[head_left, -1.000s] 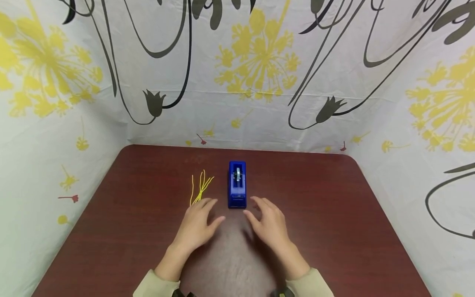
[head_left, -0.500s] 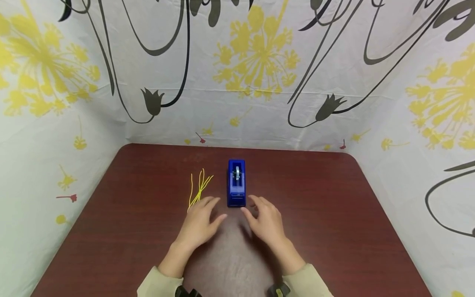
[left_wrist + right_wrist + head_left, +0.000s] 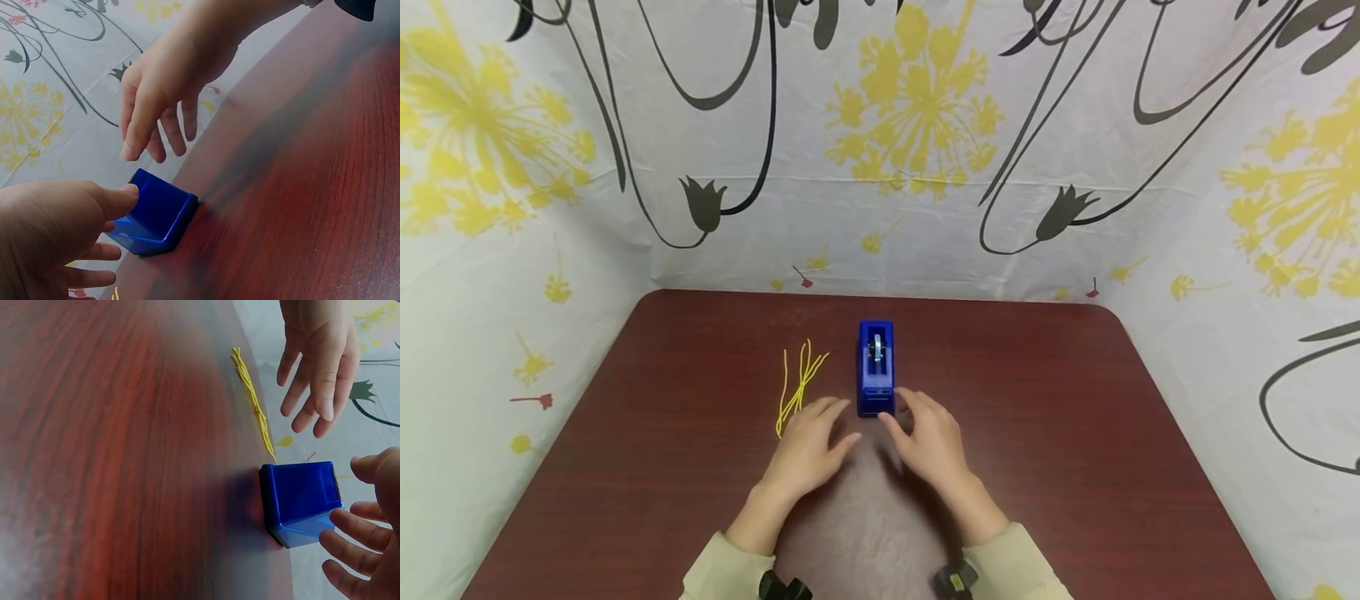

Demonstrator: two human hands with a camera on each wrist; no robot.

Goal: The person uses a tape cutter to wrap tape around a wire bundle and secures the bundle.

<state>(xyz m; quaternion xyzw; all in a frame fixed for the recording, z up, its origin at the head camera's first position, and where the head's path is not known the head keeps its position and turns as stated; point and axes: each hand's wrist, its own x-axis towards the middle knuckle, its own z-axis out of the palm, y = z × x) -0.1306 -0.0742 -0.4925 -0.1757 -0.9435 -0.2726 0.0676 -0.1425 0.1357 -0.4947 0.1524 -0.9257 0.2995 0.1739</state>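
Moderate light leaves pale glare and soft shadows across the table [image 3: 1060, 408].

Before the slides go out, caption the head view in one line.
Left hand near yellow strings and right hand near a blue tape dispenser, both above a reddish-brown table.

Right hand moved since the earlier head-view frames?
Yes. Against the blue tape dispenser, the right hand has shifted left and slightly forward, closer to its near end.

From my end, I see a curtained-off workspace: flower-printed white sheeting [image 3: 808, 137] surrounds three sides of a reddish-brown worktop [image 3: 1060, 433].
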